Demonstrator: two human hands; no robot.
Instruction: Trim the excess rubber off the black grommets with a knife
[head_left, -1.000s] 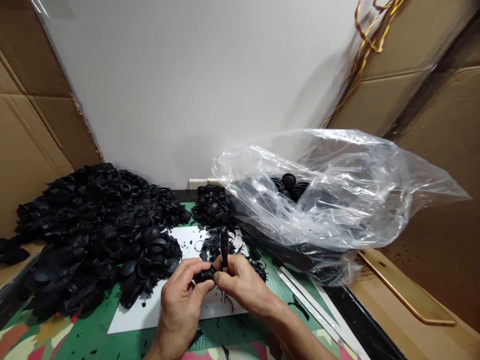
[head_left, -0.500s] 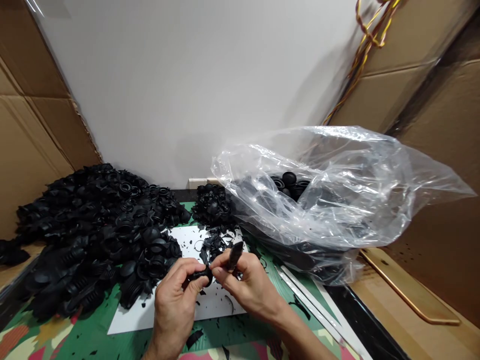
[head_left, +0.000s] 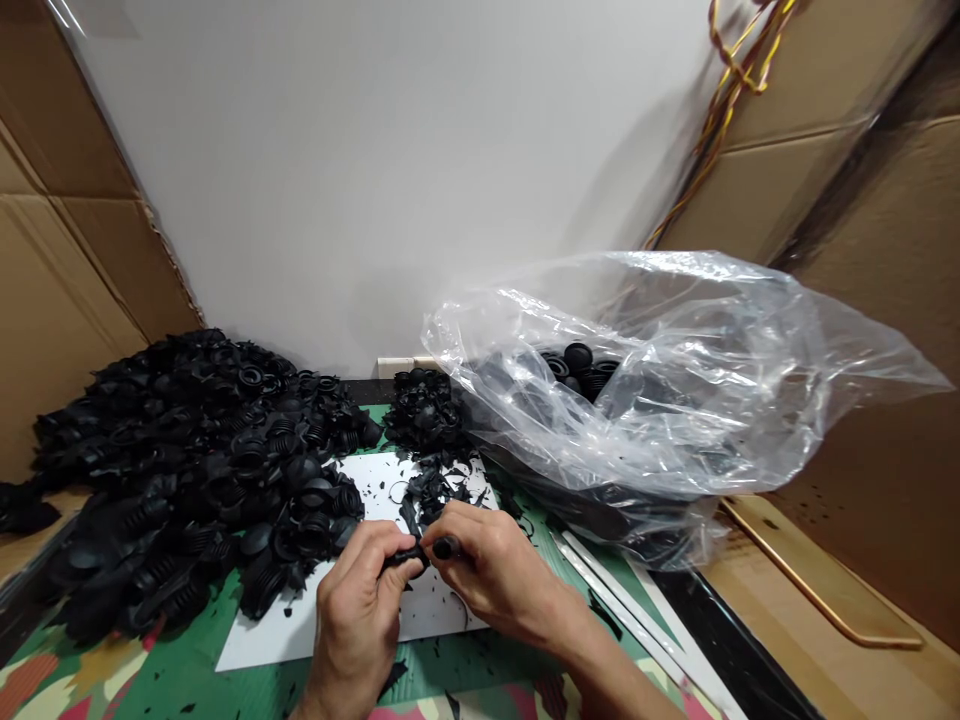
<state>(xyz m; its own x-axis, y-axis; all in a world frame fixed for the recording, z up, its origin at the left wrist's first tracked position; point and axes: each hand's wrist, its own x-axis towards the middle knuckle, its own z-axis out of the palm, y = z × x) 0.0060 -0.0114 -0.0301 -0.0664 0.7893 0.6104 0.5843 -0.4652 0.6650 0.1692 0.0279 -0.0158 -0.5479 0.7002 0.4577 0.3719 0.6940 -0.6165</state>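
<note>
My left hand [head_left: 358, 592] pinches a small black rubber part [head_left: 411, 556] between thumb and fingers, above a white sheet. Close against it, my right hand [head_left: 499, 572] is closed around a slim black-handled tool [head_left: 446, 547]; the handle's end points toward me and its working tip is hidden. Black trimmings [head_left: 435, 488] lie scattered on the white sheet [head_left: 281, 630] beyond and around my hands. To the left rises a large pile of ribbed black rubber parts [head_left: 225, 440] with ragged edges.
A clear plastic bag [head_left: 697, 400] holding black rubber parts [head_left: 577, 360] stands at the right. Behind the sheet sits a heap of black scraps [head_left: 426, 410]. White strips [head_left: 622, 605] and a gold phone [head_left: 825, 575] lie right. Cardboard walls [head_left: 67, 200] flank the green surface [head_left: 187, 655].
The tool in my right hand has tipped from upright so that its handle end faces me. My right hand has rolled over with it, and my left hand has shifted slightly right.
</note>
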